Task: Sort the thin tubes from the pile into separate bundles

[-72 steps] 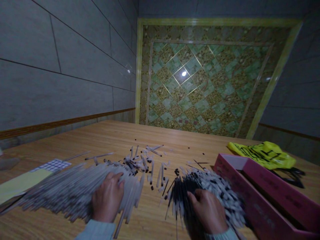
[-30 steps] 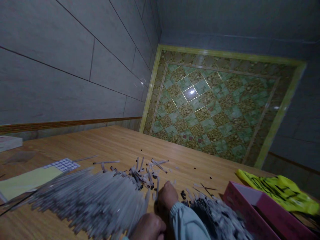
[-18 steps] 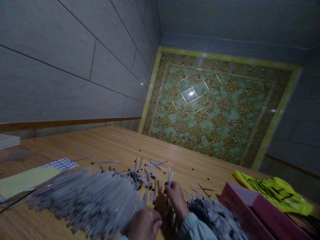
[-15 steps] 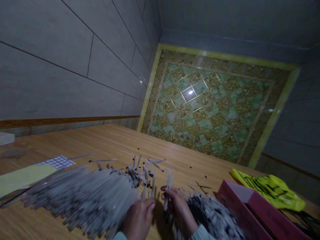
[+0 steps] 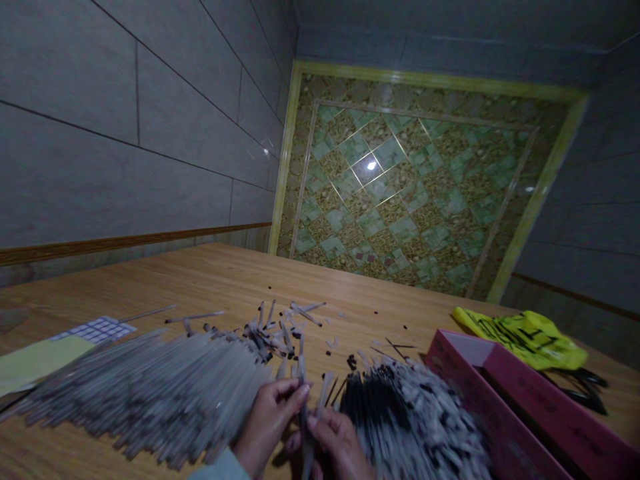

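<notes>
My left hand (image 5: 273, 415) is closed, thumb and forefinger pinching a slim translucent tube (image 5: 301, 363) that stands nearly upright. Close beside it, my right hand (image 5: 340, 437) is closed around the lower part of that tube. A short clear piece (image 5: 324, 392) also sticks up at the right hand's fingers. To the left lies a broad pile of long translucent tubes (image 5: 175, 383). On the right is a heap of dark and whitish slender sticks (image 5: 395, 407). Short clear pieces with black ends (image 5: 285, 333) are scattered beyond my hands.
A pink box (image 5: 465, 387) with a divider stands at the right, beside a yellow plastic bag (image 5: 530, 340) and black-handled scissors (image 5: 583, 390). At the left lie a pale yellow sheet (image 5: 45, 360) and checked paper (image 5: 95, 330). The wooden table (image 5: 215, 273) meets a tiled wall (image 5: 125, 173).
My hands have come together at the translucent tube. The right hand moved left and down, away from the upright pieces' earlier place. The camera view has shifted slightly.
</notes>
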`<state>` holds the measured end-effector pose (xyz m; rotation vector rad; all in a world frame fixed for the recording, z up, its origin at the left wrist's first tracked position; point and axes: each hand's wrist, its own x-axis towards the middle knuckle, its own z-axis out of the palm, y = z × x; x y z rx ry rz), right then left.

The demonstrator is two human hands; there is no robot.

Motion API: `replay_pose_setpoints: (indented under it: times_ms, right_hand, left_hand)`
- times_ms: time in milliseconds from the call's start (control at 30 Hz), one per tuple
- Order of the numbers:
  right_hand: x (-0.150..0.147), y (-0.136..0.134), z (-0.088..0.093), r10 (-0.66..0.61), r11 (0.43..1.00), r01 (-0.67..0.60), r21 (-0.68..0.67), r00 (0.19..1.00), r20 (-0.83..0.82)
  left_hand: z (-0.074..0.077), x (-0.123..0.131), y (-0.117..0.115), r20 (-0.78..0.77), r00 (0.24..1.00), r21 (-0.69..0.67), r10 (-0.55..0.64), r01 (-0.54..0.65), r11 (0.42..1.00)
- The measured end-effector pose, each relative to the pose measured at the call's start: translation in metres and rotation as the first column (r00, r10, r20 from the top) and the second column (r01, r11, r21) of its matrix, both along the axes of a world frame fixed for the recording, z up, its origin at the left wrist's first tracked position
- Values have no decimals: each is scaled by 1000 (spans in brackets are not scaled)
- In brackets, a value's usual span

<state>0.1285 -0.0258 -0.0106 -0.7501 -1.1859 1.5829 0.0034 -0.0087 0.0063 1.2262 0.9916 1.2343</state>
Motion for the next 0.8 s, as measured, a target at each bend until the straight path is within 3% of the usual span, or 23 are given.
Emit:
replay_pose_setpoints:
  times_ms: [167,333,433,633,733,800]
  right_hand:
    - [9,-4,-9,-54,993,49,-106,997,-48]
    - [12,-2,-11,-133,981,116,-156,986,-101]
    - [13,-3,-7,-129,987,119,-111,987,-96]
    - [12,-2,26,-187,982,186,36,982,39]
    - [-5,5,52,-78,994,67,88,989,122]
    - [-24,13,64,34,998,-44,52,984,172]
  left_hand:
    - [9,-7,-3,81,986,-103,145,-137,985]
    - [8,-8,-2,90,985,-117,149,-139,983]
    - [4,-8,-1,78,987,-101,140,-132,986]
    - [1,-2,2,102,987,-130,125,-111,985]
    - [-2,3,0,144,988,-140,52,-31,990]
    - [-6,4,-3,182,982,-142,52,-26,990]
